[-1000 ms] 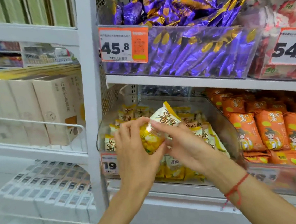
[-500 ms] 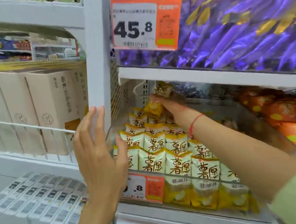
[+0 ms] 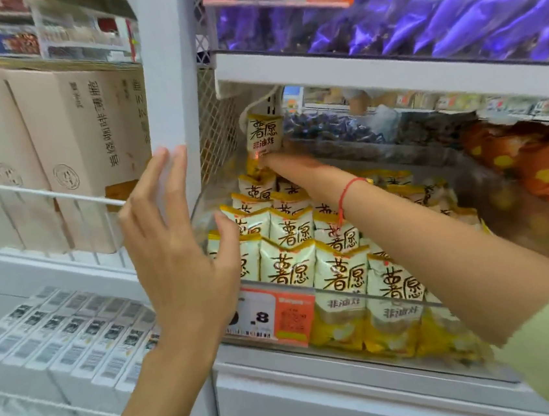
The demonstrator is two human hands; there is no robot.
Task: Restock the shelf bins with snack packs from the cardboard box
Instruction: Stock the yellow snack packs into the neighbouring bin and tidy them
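Observation:
A clear plastic shelf bin [image 3: 459, 363] holds rows of white-and-yellow snack packs [image 3: 294, 260] standing upright. My right hand [image 3: 291, 168] reaches deep into the bin's back left corner and pinches the bottom of one white-and-yellow pack [image 3: 263, 134], held upright above the rows. My left hand [image 3: 183, 251] hovers open in front of the white shelf post [image 3: 168, 83], fingers spread, close to the bin's left front corner and holding nothing. The cardboard box is out of view.
An orange price tag [image 3: 274, 316] hangs on the bin's front. Purple packs [image 3: 448, 3] fill the bin above. Orange packs [image 3: 540, 173] sit in the bin to the right. Beige cartons [image 3: 67, 155] stand behind a wire rail at left, white boxes [image 3: 76, 337] below them.
Both hands held one pack in front of the bin a second ago. My right hand has since carried it to the bin's back left corner; my left hand let go and hangs open.

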